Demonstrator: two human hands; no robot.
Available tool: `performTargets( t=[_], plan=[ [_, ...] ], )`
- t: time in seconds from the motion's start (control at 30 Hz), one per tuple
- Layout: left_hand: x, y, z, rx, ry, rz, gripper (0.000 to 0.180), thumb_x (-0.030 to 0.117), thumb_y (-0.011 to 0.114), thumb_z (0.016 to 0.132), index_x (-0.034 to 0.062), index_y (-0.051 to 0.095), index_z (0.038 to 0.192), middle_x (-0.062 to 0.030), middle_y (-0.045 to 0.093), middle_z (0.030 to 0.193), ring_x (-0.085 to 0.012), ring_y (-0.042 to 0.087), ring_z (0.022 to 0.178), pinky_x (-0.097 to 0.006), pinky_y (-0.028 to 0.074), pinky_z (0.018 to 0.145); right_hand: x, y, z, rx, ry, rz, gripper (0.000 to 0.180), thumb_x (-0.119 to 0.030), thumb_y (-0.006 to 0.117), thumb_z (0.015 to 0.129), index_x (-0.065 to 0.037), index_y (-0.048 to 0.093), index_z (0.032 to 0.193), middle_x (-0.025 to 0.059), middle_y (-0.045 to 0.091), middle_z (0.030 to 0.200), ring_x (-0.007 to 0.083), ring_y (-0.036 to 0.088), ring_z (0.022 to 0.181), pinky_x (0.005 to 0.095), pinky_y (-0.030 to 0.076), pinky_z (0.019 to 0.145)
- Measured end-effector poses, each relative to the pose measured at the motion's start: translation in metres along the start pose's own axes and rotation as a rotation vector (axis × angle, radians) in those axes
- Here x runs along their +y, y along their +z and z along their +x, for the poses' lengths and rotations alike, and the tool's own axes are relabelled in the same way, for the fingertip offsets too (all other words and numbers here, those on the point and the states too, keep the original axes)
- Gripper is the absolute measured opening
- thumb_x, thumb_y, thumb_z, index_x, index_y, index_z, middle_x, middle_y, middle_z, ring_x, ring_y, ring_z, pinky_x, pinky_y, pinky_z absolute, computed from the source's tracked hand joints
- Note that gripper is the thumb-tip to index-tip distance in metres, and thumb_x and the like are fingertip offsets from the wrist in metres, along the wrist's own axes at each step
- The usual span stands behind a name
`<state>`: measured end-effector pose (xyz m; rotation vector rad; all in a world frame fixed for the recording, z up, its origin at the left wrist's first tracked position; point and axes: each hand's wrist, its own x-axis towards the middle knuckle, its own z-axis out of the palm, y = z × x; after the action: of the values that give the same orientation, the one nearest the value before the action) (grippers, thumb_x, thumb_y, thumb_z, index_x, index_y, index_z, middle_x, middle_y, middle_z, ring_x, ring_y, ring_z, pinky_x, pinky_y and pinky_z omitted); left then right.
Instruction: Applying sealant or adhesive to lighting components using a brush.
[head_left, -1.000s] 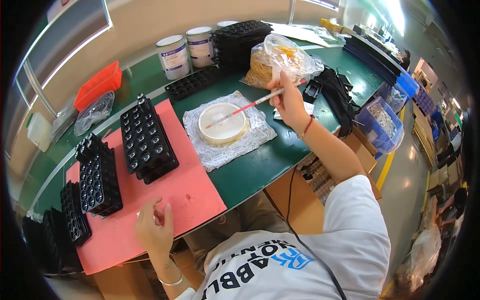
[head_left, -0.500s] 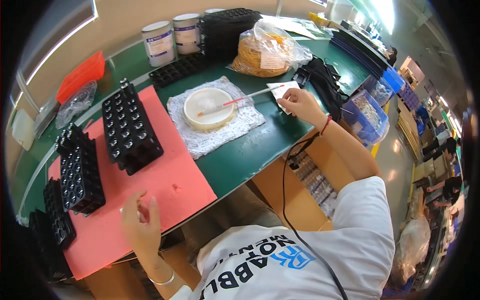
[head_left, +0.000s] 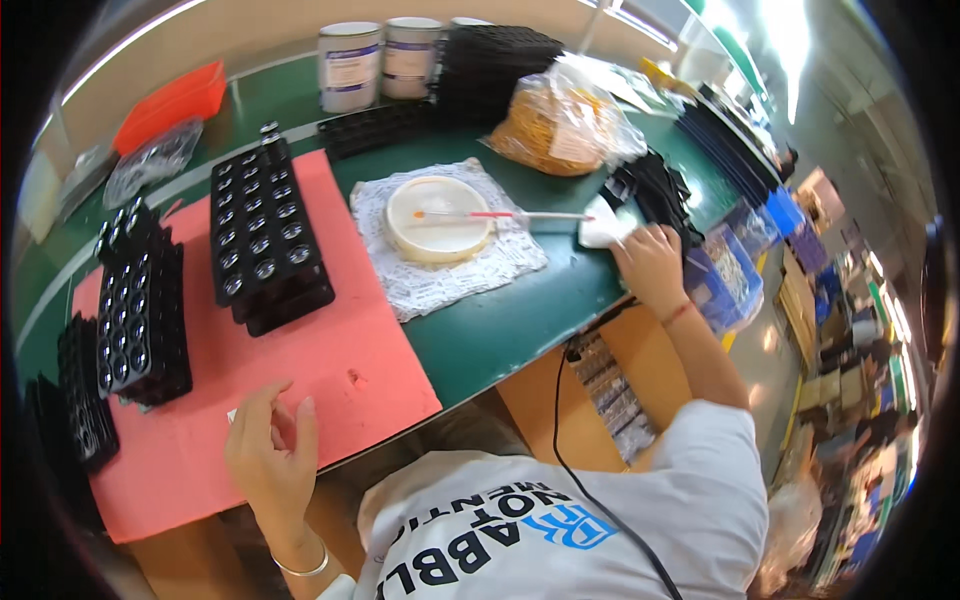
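Observation:
My left hand [head_left: 268,450] hovers over the front of the pink sheet [head_left: 385,365], fingers curled loosely with the thumb apart. A small white bit [head_left: 232,415] shows beside those fingers; it seems to be in them, its kind unclear. On the right, my right hand [head_left: 652,268] has its bent fingers at the near edge of a small white sheet [head_left: 603,226], paper or cloth. Beside it ends the handle of a slim brush [head_left: 500,215], which lies across a round white dish [head_left: 437,215]. Under the dish is a crumpled printed cloth [head_left: 400,285].
Black trays with shiny round pieces [head_left: 265,235] stand on the pink sheet, with another [head_left: 140,330] left. Behind are white cans [head_left: 350,70], stacked black trays [head_left: 495,75], a bag of orange-yellow pieces [head_left: 555,125] and a red bin [head_left: 170,105]. Black fabric [head_left: 660,195] lies right.
The whole view has turned and shifted. My right hand has moved a little right and nearer at the white sheet, its fingers less pinched. My left hand keeps nearly the same pose.

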<state>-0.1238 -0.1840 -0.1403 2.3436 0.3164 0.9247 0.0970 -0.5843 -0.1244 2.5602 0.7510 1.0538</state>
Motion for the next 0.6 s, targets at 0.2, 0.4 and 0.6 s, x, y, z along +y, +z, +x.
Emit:
performTargets(
  t=[0.2,0.4,0.6],
  plan=[
    [0.0,-0.009,-0.008,-0.055,0.063,-0.244,0.012,0.008,0.064,0.069,0.0053,0.061,0.08,-0.0024,0.047,0.054,-0.0122,0.042,0.042,-0.023,0.031,0.039,-0.035,-0.067,-0.045,0.039,0.476,0.459,0.014,-0.008,0.053,0.08,0.002,0.054,0.072,0.0135,0.05,0.072,0.0264,0.049,0.069,0.0376,0.037,0.062],
    [0.001,0.008,-0.04,-0.882,0.165,-0.949,0.017,0.024,0.066,0.072,0.0127,0.067,0.085,0.0038,0.052,0.052,-0.0087,0.045,0.042,-0.022,0.035,0.04,-0.044,-0.011,-0.146,0.711,1.141,1.231,0.038,-0.029,0.049,0.086,0.0,0.051,0.11,0.0091,0.056,0.098,0.017,0.053,0.087,0.0304,0.045,0.075],
    [-0.062,0.117,-0.118,-1.222,-0.569,-0.908,0.042,0.038,0.05,0.084,0.0027,0.055,0.106,-0.0023,0.057,0.085,-0.0082,0.05,0.076,-0.022,0.041,0.069,-0.14,0.097,-0.246,-0.53,1.648,2.164,0.014,-0.03,0.047,0.08,-0.019,0.056,0.081,-0.001,0.046,0.064,0.013,0.044,0.053,0.0261,0.031,0.037]
  ],
)
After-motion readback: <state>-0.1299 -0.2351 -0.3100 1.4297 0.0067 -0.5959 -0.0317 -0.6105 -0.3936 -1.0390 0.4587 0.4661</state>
